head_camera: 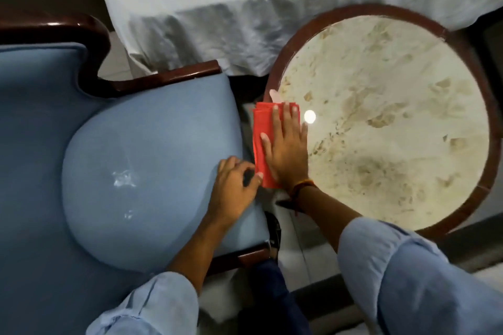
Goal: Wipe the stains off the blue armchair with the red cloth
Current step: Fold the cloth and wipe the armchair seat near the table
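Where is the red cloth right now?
Middle of the head view: the red cloth lies on the left edge of the round table, beside the blue armchair, under the flat right hand.

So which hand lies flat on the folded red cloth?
The right hand, fingers straight atop the folded red cloth; the left hand only pinches its near corner.

The pale blue upholstered armchair with a dark polished wood frame (152, 122) stands at left, its rounded seat cushion marked by whitish stains (123, 178). The folded red cloth (262, 130) lies flat on the left edge of the round stone-topped desk (381, 90), just beside the seat.
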